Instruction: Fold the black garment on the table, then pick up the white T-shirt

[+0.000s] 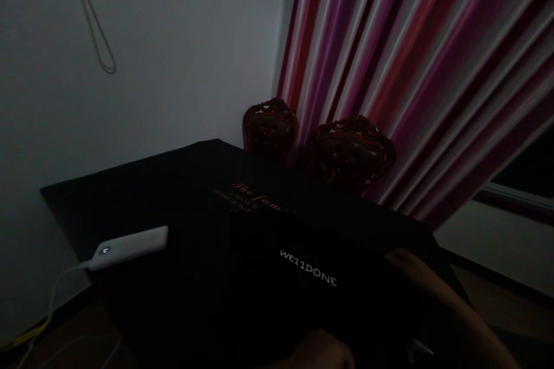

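Note:
The room is very dark. A black garment (pixel 303 300) with white "WE11DONE" lettering lies on a table covered by a black cloth (pixel 173 184) that carries faint gold script. My right hand (pixel 409 268) rests flat on the garment's right edge, fingers stretched toward the lettering. My left hand (pixel 320 351) shows only in part at the bottom edge, touching the garment's near side; its fingers are hidden in the dark.
A white power bank (pixel 130 247) with a lit blue dot lies at the table's left edge, its white cable (pixel 52 300) trailing to the floor. Two carved dark-red chairs (pixel 350 153) stand behind the table before a striped purple-red curtain (pixel 411 69). A cord (pixel 93 23) hangs on the wall.

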Available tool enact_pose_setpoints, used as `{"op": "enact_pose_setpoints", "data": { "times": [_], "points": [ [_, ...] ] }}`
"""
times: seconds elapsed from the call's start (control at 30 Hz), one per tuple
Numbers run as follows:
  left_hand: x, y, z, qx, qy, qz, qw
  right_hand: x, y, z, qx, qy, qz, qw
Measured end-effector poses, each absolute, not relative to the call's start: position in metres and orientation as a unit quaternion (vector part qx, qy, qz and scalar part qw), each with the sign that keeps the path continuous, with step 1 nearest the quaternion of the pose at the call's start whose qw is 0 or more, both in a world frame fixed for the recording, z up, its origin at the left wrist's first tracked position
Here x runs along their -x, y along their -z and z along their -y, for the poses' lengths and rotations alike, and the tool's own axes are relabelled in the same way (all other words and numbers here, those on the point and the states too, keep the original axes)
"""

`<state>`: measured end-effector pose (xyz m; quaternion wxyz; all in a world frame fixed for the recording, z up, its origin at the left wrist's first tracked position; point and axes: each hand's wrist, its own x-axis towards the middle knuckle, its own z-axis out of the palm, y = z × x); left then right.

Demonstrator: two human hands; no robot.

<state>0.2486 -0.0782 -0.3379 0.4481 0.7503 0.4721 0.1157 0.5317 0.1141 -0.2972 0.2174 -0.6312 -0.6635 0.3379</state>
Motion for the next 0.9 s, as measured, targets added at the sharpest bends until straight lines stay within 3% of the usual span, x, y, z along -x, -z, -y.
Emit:
{"op": "enact_pose_setpoints", "data": {
  "times": [0.1, 0.27, 0.4, 0.53, 0.67, 0.9],
  "points": [
    [-0.196, 0.309, 0.092, -0.631, -0.230, -0.531, 0.517, -0.467, 0.241, -0.132, 0.568, -0.366, 0.670, 0.308],
    [-0.109, 0.271, 0.116, -0.501, -0.315, -0.597, 0.542, -0.305, 0.182, -0.144, 0.508, -0.479, 0.628, 0.344],
    [-0.047, 0.281, 0.131, -0.527, -0.208, -0.720, 0.400, -0.203, 0.187, -0.128, 0.427, -0.572, 0.632, 0.301],
    [0.004, 0.296, 0.121, -0.537, -0.137, -0.797, 0.240, -0.176, 0.215, -0.112, 0.358, -0.628, 0.646, 0.247],
    [0.028, 0.287, 0.076, -0.528, -0.146, -0.817, 0.180, -0.202, 0.241, -0.097, 0.386, -0.474, 0.761, 0.217],
    [0.002, 0.249, 0.004, -0.590, -0.261, -0.757, 0.103, -0.249, 0.281, 0.001, 0.359, -0.165, 0.916, 0.071]
  ]
}}
